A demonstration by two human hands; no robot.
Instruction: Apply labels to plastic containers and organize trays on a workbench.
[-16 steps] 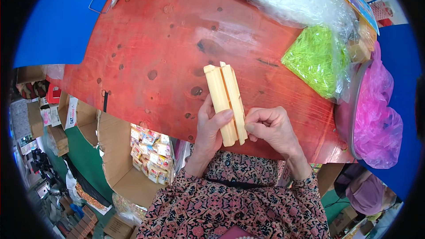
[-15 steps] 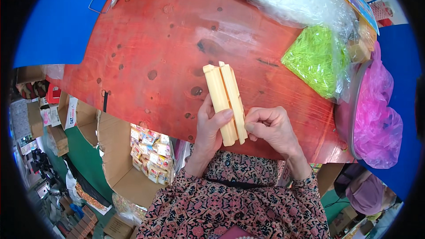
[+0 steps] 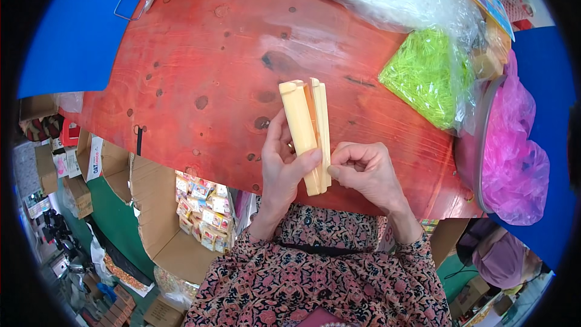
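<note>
My left hand is closed around a pair of long, narrow, pale yellow pieces that look like wood, its thumb pressed across their front. The pieces stand side by side, tilted, with a lengthwise gap between them showing an orange-brown inner face. At the right piece's lower edge is my right hand, thumb and forefinger pinched together. Whether that pinch grips the edge or something thin is too small to tell. Both hands are above the near side of the red wooden table.
A bag of lime-green shreds and a basin with pink plastic lie on the right. Clear plastic bags with white pieces cover the far side. An open carton of small packets stands below left.
The pale pieces have turned slightly, and the gap between them looks wider at the top. Both hands stay close to where they were; the view has shifted a little.
</note>
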